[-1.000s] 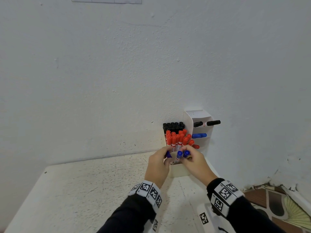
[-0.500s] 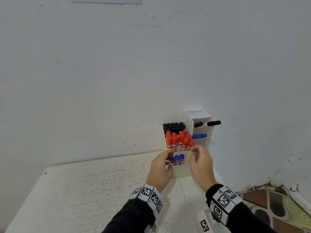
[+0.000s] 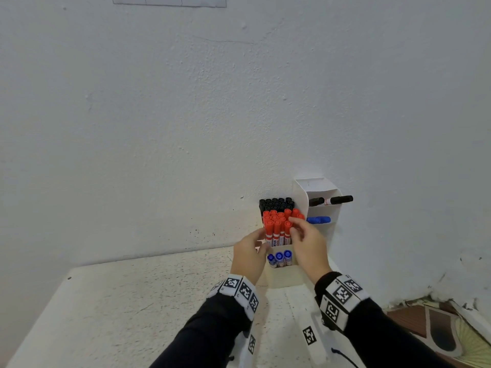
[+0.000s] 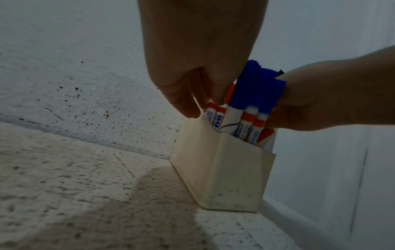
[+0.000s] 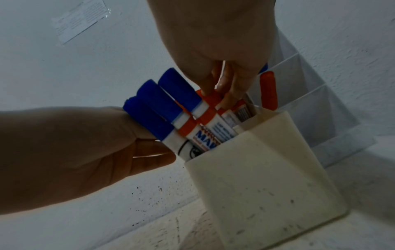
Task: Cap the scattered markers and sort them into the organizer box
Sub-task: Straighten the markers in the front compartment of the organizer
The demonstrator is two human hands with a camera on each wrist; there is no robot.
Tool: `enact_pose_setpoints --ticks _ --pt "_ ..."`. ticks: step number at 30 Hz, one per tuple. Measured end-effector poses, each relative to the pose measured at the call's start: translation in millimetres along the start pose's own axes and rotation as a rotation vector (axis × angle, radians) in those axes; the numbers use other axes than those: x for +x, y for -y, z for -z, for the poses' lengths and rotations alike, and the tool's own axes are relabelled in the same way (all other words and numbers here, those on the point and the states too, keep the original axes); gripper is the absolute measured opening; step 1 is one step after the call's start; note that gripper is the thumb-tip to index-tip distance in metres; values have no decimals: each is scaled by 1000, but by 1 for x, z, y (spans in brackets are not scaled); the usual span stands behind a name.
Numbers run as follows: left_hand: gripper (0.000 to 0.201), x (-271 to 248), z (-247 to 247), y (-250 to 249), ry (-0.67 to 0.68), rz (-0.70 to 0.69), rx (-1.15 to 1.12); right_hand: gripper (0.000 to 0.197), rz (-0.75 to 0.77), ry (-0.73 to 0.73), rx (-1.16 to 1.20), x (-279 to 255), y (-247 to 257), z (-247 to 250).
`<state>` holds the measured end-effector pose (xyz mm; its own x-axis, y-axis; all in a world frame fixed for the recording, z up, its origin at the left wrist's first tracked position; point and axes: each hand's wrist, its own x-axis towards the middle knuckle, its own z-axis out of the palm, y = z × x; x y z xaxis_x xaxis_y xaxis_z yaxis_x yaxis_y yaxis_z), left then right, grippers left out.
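Observation:
A cream organizer box stands at the table's back edge by the wall. Its front compartment holds three capped blue markers, standing upright. Behind them are several red markers, then black markers. My left hand is at the box's left side, and its straight fingers touch the rim and the red markers. My right hand reaches over from the right, fingertips resting on the red caps. Neither hand holds a marker.
A white tiered holder stands right of the box against the wall, with black markers and blue markers lying on its shelves. The speckled table ends just right of my right arm, above a patterned floor.
Both hands let go of the blue markers, which now stand in the front compartment. The hands moved up and back to the red markers.

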<state>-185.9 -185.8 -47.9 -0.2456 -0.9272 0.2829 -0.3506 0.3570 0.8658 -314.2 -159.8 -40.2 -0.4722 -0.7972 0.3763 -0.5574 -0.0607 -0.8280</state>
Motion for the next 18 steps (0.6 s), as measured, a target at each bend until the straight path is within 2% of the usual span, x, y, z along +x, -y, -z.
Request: enact_pose_setpoints --ticks 3,8,12,18 --pt "38 2 -3 2 8 -12 8 11 -35 -84 -24 8 1 -6" --pt "37 4 -4 6 -14 7 4 26 -83 -36 -17 5 5 -8" --pt "51 5 -3 10 1 18 26 33 -152 -32 24 0 0 -2" --pt "51 7 -4 10 31 -47 19 35 -110 -4 -29 1 -10 -9"
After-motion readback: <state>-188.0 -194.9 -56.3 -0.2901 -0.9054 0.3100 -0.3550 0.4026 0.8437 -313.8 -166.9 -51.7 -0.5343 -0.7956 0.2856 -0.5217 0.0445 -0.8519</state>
